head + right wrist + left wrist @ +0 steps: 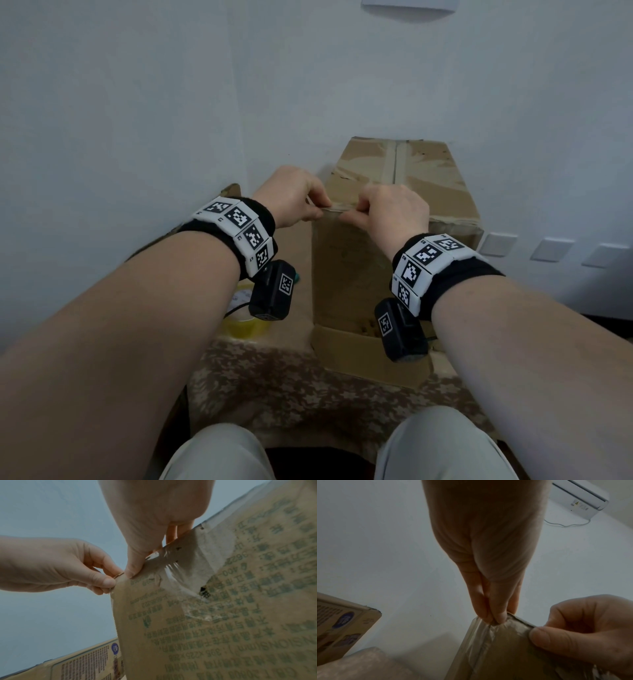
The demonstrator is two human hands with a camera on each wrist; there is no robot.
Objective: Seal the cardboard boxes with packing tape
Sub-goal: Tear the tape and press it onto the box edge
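Observation:
A tall brown cardboard box (pixel 346 274) stands upright in front of me, with old tape along its top seam (pixel 390 161). Wrinkled clear tape (pixel 489 632) covers its near top-left corner. My left hand (pixel 320 209) pinches the taped top edge at that corner between thumb and fingertips (pixel 494 619). Just to the right, my right hand (pixel 356 214) pinches the same edge, thumb (pixel 133 570) on the front face and fingers behind. A thin strip of edge shows between the two hands. A yellowish roll of packing tape (pixel 243 322) lies low on the left, partly hidden by my left wrist.
A second, printed box (pixel 342 628) leans at the left. A low open cardboard piece (pixel 363 356) sits at the tall box's foot on a patterned surface (pixel 274 387). A white wall is close behind, with sockets (pixel 551 250) at the right. My knees are below.

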